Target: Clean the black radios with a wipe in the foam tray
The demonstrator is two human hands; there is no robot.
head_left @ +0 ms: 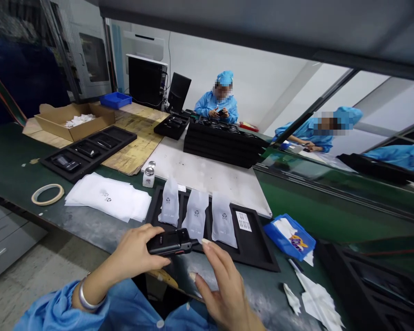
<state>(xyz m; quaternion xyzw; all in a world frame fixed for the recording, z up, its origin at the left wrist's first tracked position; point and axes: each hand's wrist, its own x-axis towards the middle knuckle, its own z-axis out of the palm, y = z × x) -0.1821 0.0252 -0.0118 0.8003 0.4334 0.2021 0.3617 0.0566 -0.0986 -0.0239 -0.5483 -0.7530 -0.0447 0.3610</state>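
Note:
My left hand [136,253] is closed around one end of a black handheld radio [169,242], which lies nearly level with its short antenna pointing right. Close to that antenna tip, my right hand [224,280] has its fingers apart and holds nothing; whether a fingertip touches the antenna I cannot tell. Just beyond the radio is a black foam tray [258,243] with white translucent bags [196,214] in its slots and a printed label sheet [243,221]. A stack of flat white bags [106,195] lies left of the tray.
A tape roll [48,194], a pump bottle [148,177] and a tray of black devices [89,151] stand on the left. On the right are a blue bin [290,236], crumpled wipes [319,299] and more black trays [376,285]. Stacked trays [224,142] and co-workers are beyond.

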